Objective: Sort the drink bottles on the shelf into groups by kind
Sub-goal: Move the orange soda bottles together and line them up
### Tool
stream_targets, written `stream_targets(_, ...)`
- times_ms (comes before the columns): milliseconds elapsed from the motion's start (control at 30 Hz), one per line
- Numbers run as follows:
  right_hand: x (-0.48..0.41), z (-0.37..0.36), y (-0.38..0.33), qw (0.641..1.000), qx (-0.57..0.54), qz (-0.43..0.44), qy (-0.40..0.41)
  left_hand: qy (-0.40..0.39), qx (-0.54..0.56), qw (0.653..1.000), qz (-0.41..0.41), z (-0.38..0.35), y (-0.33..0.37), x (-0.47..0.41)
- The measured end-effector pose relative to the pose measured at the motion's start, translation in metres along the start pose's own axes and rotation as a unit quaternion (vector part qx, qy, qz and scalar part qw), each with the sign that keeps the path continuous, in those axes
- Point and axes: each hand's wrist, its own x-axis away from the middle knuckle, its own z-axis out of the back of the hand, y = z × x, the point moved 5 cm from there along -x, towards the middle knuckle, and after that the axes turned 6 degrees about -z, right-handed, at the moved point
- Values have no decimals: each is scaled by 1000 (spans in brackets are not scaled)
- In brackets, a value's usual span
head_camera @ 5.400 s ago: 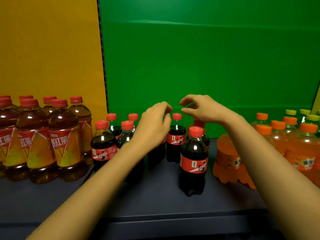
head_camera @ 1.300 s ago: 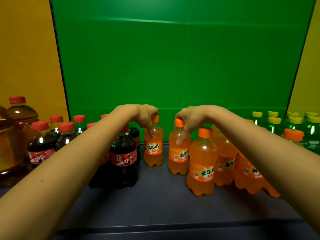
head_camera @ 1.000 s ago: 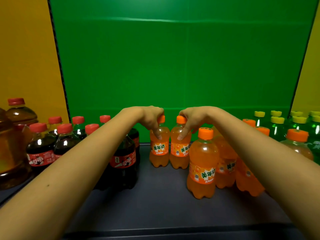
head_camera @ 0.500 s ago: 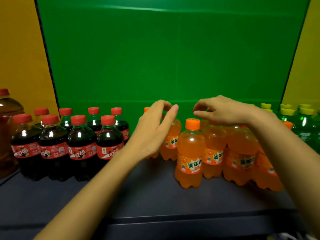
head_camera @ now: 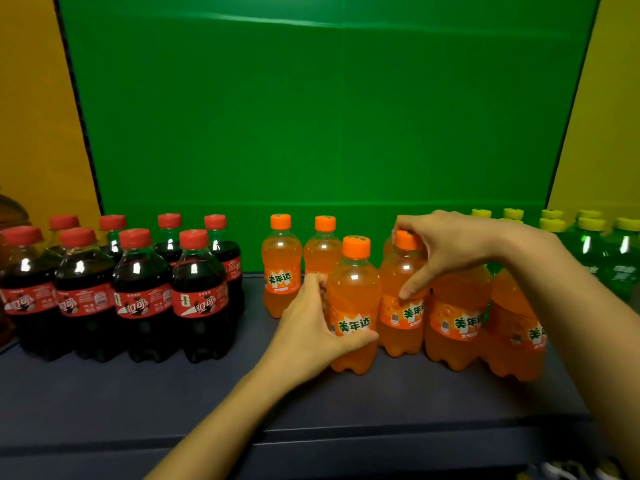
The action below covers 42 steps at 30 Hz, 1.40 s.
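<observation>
Several orange soda bottles stand right of centre on the dark shelf (head_camera: pixel 173 403). My left hand (head_camera: pixel 311 327) grips the body of the front orange bottle (head_camera: pixel 353 282), thumb across its label. My right hand (head_camera: pixel 446 247) holds the neighbouring orange bottle (head_camera: pixel 398 327) at its neck and cap from above. Two more orange bottles (head_camera: pixel 280 265) stand behind, against the green backboard. Several dark cola bottles (head_camera: pixel 142 296) with red caps stand grouped in two rows at the left. Green bottles (head_camera: pixel 602 251) with yellow caps stand at the far right.
A large brown tea bottle (head_camera: pixel 10 213) shows at the left edge. The green backboard (head_camera: pixel 329 116) closes the shelf behind, with yellow panels on either side. Bare shelf surface lies in front of the bottles up to the front edge (head_camera: pixel 311 441).
Both hands, which hovered open above the orange bottles, have come down and taken hold: the left on the front bottle's body, the right on the neighbouring bottle's neck.
</observation>
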Motion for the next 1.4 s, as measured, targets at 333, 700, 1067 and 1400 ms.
stream_targets(333, -4, 2, -31, 998, -2, 59, 30, -53, 100, 993, 32, 14, -19, 2)
stream_targets(700, -15, -20, -51, 983, -140, 43, 109, 73, 9, 996, 49, 48, -36, 14)
stream_targets(1067, -15, -107, -54, 895, -414, 38, 163, 102, -32, 993, 43, 58, -46, 20)
stream_targets(1400, -11, -120, -60, 889, -415, 30, 193, 104, -40, 992, 51, 53, -50, 22)
